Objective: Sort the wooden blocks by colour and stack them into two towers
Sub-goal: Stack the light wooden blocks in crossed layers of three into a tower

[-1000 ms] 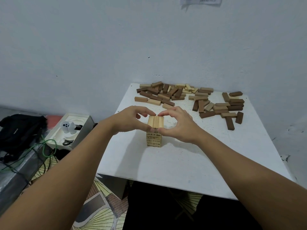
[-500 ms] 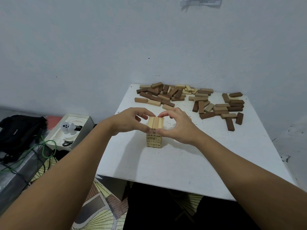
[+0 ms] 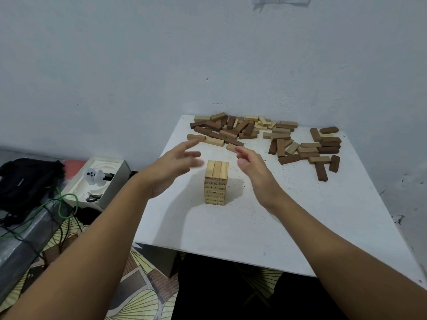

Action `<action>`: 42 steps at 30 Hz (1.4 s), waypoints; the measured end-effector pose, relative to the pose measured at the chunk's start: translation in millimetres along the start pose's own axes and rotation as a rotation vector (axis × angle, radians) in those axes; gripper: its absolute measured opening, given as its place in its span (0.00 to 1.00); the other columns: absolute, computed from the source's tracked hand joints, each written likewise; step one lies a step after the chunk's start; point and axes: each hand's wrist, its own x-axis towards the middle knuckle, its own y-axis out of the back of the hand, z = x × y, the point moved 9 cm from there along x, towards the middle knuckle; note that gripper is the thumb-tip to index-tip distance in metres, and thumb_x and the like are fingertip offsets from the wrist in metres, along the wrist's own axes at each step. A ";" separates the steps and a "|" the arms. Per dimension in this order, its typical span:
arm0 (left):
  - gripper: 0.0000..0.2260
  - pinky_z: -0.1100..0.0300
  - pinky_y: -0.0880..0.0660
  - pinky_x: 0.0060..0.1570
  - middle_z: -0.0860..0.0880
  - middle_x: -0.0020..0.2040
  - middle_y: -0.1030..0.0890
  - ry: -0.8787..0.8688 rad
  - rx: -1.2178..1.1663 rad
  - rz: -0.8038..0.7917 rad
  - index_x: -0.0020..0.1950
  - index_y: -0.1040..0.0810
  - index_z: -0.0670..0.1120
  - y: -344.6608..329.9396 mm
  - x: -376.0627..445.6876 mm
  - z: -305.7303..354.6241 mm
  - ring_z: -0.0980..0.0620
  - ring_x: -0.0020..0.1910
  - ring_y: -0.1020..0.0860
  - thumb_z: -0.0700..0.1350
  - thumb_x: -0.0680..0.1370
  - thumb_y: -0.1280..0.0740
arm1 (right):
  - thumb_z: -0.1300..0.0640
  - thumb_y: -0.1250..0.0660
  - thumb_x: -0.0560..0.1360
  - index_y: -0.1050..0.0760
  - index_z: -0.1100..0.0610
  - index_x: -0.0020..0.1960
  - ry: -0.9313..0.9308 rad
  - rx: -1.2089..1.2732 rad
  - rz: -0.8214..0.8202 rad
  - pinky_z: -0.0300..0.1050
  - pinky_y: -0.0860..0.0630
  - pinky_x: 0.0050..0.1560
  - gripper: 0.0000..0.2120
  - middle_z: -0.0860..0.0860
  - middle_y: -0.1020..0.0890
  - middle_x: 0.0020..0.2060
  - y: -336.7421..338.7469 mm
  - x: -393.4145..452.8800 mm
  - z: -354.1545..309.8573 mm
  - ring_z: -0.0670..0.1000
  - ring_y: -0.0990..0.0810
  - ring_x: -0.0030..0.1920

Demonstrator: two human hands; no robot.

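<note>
Hovering open, holding nothing, left hand (image 3: 172, 163) and right hand (image 3: 253, 168) flanking pale stacked wooden-block tower (image 3: 216, 182), seemingly guarding against toppling.

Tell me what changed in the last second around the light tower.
Both hands let go of the light tower's top layer: the left hand drew away to the left, the right hand to the right, and both now hover open beside it, touching nothing. The tower stands as before on the white table, and the loose blocks behind lie unmoved.
</note>
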 end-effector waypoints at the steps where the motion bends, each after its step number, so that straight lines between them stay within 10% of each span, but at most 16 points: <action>1: 0.33 0.51 0.31 0.72 0.52 0.69 0.22 -0.005 -0.129 0.074 0.74 0.27 0.59 1.3 -1.2 -4.0 0.53 0.70 0.26 0.59 0.69 0.25 | 0.37 0.44 0.79 0.33 0.38 0.74 -0.037 0.103 0.019 0.42 0.39 0.71 0.24 0.41 0.31 0.72 -4.0 -4.4 2.7 0.38 0.35 0.72; 7: 0.39 0.46 0.41 0.80 0.50 0.78 0.29 0.044 -0.391 0.277 0.81 0.33 0.48 -32.9 -3.7 -24.4 0.51 0.77 0.33 0.73 0.80 0.50 | 0.41 0.53 0.86 0.40 0.45 0.81 -0.190 0.437 0.103 0.35 0.43 0.71 0.25 0.38 0.35 0.77 -42.7 -18.1 5.6 0.34 0.37 0.74; 10: 0.43 0.47 0.42 0.81 0.50 0.78 0.29 0.060 -0.468 0.327 0.80 0.33 0.48 -46.1 -3.2 -26.9 0.51 0.78 0.34 0.77 0.78 0.52 | 0.46 0.56 0.87 0.27 0.45 0.60 -0.236 0.538 0.098 0.19 0.31 0.40 0.19 0.27 0.18 0.43 -52.0 -23.7 -9.9 0.23 0.24 0.41; 13: 0.47 0.45 0.41 0.80 0.49 0.76 0.26 0.068 -0.511 0.319 0.80 0.31 0.48 -56.9 -2.2 -26.9 0.50 0.76 0.30 0.80 0.74 0.53 | 0.49 0.58 0.88 0.31 0.45 0.45 -0.235 0.578 0.132 0.21 0.30 0.32 0.20 0.29 0.22 0.26 -52.8 -28.2 -27.3 0.25 0.24 0.31; 25: 0.45 0.45 0.33 0.74 0.52 0.63 0.17 0.097 -0.528 0.322 0.78 0.28 0.52 -69.5 -2.9 -29.0 0.52 0.66 0.22 0.80 0.74 0.55 | 0.41 0.56 0.86 0.25 0.57 0.38 -0.271 0.651 0.092 0.36 0.26 0.45 0.32 0.37 0.17 0.30 -68.1 -23.4 -17.9 0.35 0.18 0.34; 42: 0.43 0.47 0.35 0.74 0.56 0.63 0.19 0.029 -0.441 0.356 0.76 0.27 0.53 -61.5 -2.1 -25.3 0.52 0.68 0.24 0.79 0.76 0.58 | 0.47 0.56 0.88 0.27 0.46 0.47 -0.223 0.669 0.166 0.22 0.29 0.32 0.21 0.31 0.20 0.29 -57.9 -24.7 -25.5 0.26 0.24 0.30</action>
